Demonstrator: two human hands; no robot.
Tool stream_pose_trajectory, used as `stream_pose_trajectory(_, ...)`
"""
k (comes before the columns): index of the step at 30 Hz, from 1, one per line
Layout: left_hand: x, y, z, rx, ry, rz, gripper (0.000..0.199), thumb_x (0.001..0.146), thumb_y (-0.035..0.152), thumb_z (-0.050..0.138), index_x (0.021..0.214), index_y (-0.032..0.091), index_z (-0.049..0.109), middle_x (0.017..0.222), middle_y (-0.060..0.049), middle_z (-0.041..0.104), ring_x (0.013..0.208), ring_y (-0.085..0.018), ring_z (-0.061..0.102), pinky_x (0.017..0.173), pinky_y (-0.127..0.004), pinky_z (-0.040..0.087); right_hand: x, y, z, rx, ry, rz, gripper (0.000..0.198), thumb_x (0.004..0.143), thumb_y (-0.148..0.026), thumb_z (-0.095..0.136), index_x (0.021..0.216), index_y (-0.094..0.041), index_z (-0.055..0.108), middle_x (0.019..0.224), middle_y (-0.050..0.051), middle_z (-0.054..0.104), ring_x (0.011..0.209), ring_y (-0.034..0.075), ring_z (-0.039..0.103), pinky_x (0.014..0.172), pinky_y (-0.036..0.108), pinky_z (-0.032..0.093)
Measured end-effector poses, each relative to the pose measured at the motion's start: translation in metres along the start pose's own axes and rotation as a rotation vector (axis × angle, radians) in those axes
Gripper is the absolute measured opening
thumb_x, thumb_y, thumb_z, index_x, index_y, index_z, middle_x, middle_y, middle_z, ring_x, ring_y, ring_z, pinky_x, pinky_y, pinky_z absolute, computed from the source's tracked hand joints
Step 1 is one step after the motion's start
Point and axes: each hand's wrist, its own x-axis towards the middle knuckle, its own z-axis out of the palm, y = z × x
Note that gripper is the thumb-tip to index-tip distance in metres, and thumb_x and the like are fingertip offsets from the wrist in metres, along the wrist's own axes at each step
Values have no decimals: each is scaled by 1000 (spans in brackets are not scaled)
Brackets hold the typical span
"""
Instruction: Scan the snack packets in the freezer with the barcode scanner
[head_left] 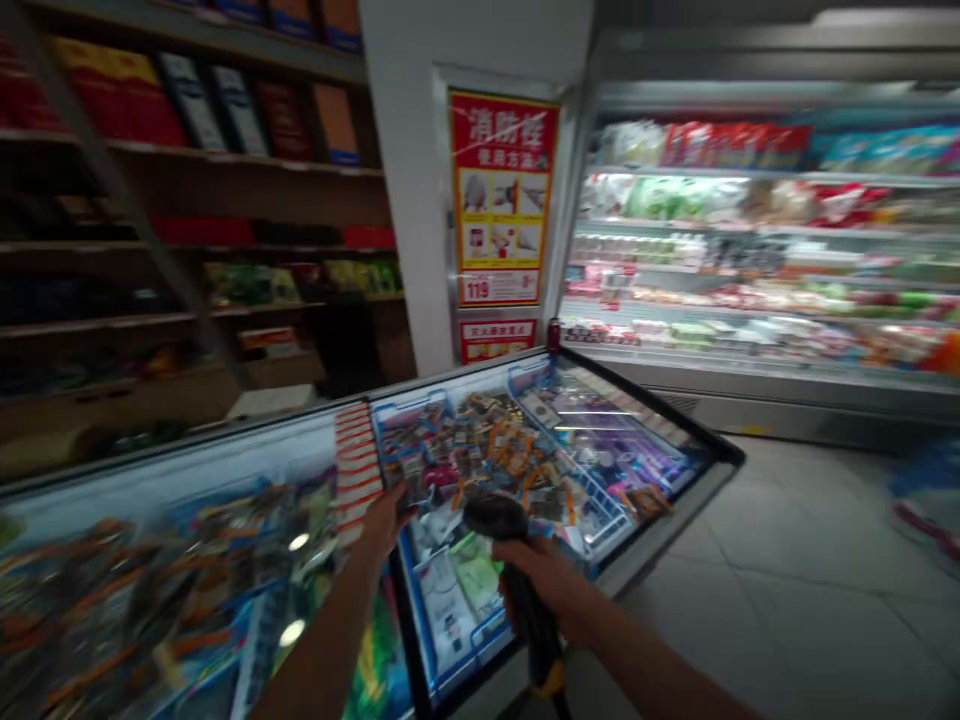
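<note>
Shop interior with a pale tiled floor [780, 610]; view partly blurred.

Nearest: one handheld scanner [536, 635], black with a yellow band near its base and a cable below, tilted over the front of the freezer [660, 545]. Right hand [544, 575]: closed around the scanner's handle, the scanner's head pointing away from the person. Left hand [390, 515]: at the black divider [409, 620] across the freezer, beside a small dark packet [412, 468]; cannot tell whether it grasps either.

Freezer contents, left part: many orange-edged packets [112, 600], heaped. Beside the divider: one white strip [356, 455] with orange-red stripes.

Freezer contents, right part: white packets [446, 600] and one green packet [476, 570] at the front; behind them, a heap of brown packets [510, 450] with orange edges; purple packets [641, 465] farther to the right.

At the freezer's far corner: one red can [553, 335].

Beyond: one red and yellow poster [502, 200] marked 119, on a white wall [409, 180]; to its left, dark shelves [255, 165] with boxes; to its right, one lit fridge [750, 370] with rows of colourful packs.
</note>
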Motion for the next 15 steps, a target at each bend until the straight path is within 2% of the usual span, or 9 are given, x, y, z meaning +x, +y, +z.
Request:
stream_pose_trajectory(2, -2, -7, -36, -115, 140, -23, 10, 73, 21, 53, 81, 16, 55, 82, -5, 61, 79, -15, 57, 65, -29, 48, 0, -4, 3, 35, 7, 51, 24, 67, -39, 51, 73, -15, 50, 44, -5, 49, 33, 8, 46, 30, 19, 38)
stream_pose_trajectory(4, 0, -13, -50, -216, 195, -40, 11, 68, 20, 58, 77, 14, 56, 77, -4, 61, 72, -15, 58, 61, -29, 48, 1, -7, 11, 45, -9, 90, 29, 68, -43, 52, 78, -16, 50, 46, -6, 49, 34, 7, 45, 31, 19, 38)
stream_pose_trajectory(10, 5, -25, -57, -301, 167, -31, 16, 63, 22, 60, 77, 13, 56, 81, -5, 59, 67, -14, 56, 56, -29, 48, -2, -11, 41, -38, -41, 75, 28, 70, -43, 52, 78, -16, 49, 46, -5, 50, 33, 7, 43, 30, 20, 37)
stream_pose_trajectory(15, 3, -29, -70, -308, 175, -48, 21, 62, 26, 62, 78, 13, 58, 79, -5, 60, 64, -13, 55, 56, -28, 48, -4, -17, 54, -65, -59, 62, 25, 72, -41, 51, 71, -17, 47, 44, -5, 48, 31, 6, 41, 29, 19, 36)
